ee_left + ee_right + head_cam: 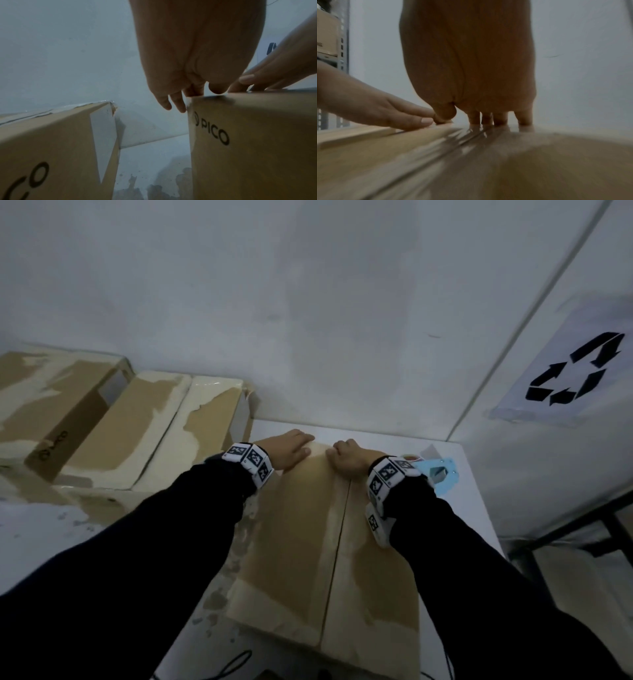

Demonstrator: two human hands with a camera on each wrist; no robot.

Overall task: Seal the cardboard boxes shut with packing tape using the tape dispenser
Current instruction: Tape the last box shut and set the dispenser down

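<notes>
A brown cardboard box (pixel 291 542) lies on the white table (pixel 476 508), flaps closed, with a glossy clear tape strip (pixel 331 529) along its centre seam. Both hands are at the box's far edge. My left hand (pixel 296 450) lies flat there, its fingers (pixel 164 104) hanging over the far corner of the box (pixel 257 135), which is printed PICO. My right hand (pixel 346 458) presses its fingertips (pixel 488 119) down on the taped seam (pixel 471 138), beside the left hand (pixel 376 108). The light blue tape dispenser (pixel 442 475) lies on the table behind my right wrist, held by neither hand.
Several other taped cardboard boxes (pixel 102 433) are stacked at the left, one close beside mine (pixel 51 142). White walls close in behind and to the right, with a recycling sign (pixel 575 371). A metal shelf (pixel 342 60) stands at the left. Cables (pixel 236 662) hang at the table's near edge.
</notes>
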